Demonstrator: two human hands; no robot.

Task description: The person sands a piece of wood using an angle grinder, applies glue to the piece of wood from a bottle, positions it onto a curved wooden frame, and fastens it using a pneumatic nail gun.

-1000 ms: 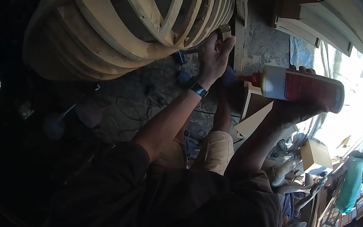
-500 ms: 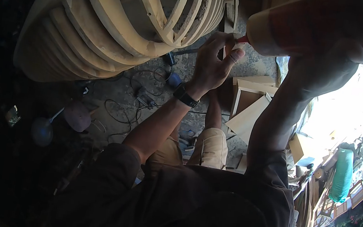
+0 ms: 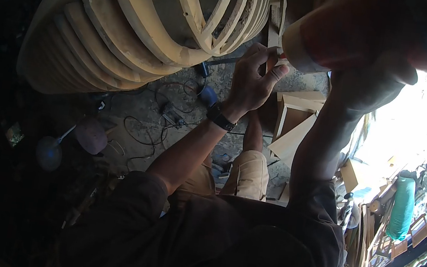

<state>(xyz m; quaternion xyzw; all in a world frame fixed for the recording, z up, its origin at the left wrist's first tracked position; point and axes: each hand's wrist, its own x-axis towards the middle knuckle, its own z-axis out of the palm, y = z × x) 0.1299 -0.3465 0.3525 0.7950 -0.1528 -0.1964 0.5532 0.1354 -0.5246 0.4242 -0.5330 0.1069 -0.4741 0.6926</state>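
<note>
My left hand [image 3: 254, 79], with a dark watch on its wrist, pinches a small wooden piece [image 3: 282, 63] between thumb and fingers. My right hand [image 3: 376, 82] is wrapped round a large red and pale bottle [image 3: 342, 34], which lies tilted with its red nozzle [image 3: 282, 56] at that piece. The nozzle tip is partly hidden by my left fingers. Left of my hands stands a curved wooden frame [image 3: 142, 19] with many ribs; its near end is close to my left hand.
Below my hands, a wooden box [image 3: 295, 117] and a flat board sit on the floor. Cables [image 3: 139, 134] and a blue object [image 3: 208, 96] lie beneath the frame. A green bundle [image 3: 402, 209] and long wooden strips [image 3: 361, 247] are at the lower right.
The bottle has come up and left from beside my left hand, and its nozzle now meets the wooden piece. My left hand has turned the piece toward the bottle.
</note>
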